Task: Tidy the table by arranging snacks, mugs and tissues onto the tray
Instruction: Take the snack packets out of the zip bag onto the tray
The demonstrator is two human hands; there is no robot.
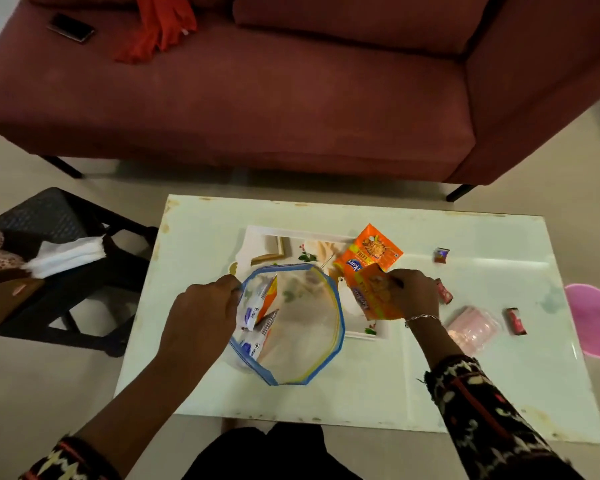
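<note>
My left hand (201,306) grips the rim of a clear zip bag (302,327) with a blue and yellow edge, held wide above the white table (465,386). Two snack packets (260,313) stand inside the bag at its left side. My right hand (413,292) holds an orange snack packet (371,296) just right of the bag's mouth. Another orange snack packet (371,254) lies on the patterned tray (274,244), which the bag partly hides. Small red candies (444,289) and a pink packet (471,329) lie on the table to the right.
A maroon sofa (257,98) stands behind the table with a phone (70,27) and an orange cloth (160,26) on it. White tissues (66,256) rest on a black stool (66,271) at the left. A pink bowl (593,320) sits past the table's right edge.
</note>
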